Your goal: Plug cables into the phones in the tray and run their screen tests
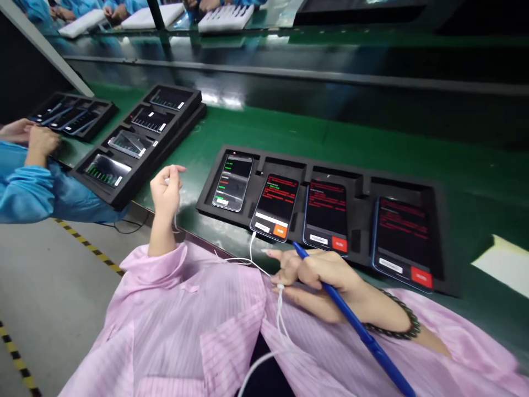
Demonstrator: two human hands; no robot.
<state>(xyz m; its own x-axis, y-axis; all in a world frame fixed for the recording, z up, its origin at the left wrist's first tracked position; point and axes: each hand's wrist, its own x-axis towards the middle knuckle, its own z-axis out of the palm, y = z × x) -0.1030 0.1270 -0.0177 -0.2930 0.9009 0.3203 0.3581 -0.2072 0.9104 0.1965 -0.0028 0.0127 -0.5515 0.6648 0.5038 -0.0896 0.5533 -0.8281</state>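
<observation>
Pen tail exits the lower frame edge; right hand grip holds it with white cable, left hand grip pinches a cable end, largely hidden by fingers.

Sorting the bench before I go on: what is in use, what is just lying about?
In use: left hand pinching the white cable; right hand holding cable and blue pen; plugged-in phone; black tray.
Lying about: left trays of phones; paper sheet; far white trays.
</observation>
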